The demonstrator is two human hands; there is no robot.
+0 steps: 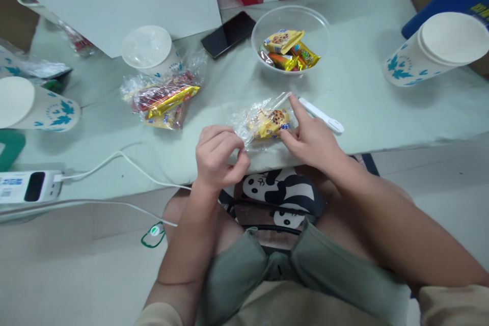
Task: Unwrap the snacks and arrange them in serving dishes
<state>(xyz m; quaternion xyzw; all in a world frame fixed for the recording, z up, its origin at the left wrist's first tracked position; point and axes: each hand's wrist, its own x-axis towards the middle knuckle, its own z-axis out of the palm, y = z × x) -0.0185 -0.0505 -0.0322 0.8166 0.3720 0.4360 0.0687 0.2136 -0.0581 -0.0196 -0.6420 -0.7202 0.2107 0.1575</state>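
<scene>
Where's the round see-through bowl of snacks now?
In the head view, the round clear plastic bowl stands on the pale green tabletop, above and right of centre, just right of the flat black phone and beyond the right hand.

The left cup (53,109), power strip (53,186) and far-right blue object (446,0) run out of view. Most print on the yellow snack (272,121) is blurred; the left hand (219,157) curls some fingertips out of sight.

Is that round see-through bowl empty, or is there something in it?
Not empty, though not full: the clear bowl holds a few wrapped snacks heaped inside, with bare wall showing around them.
</scene>
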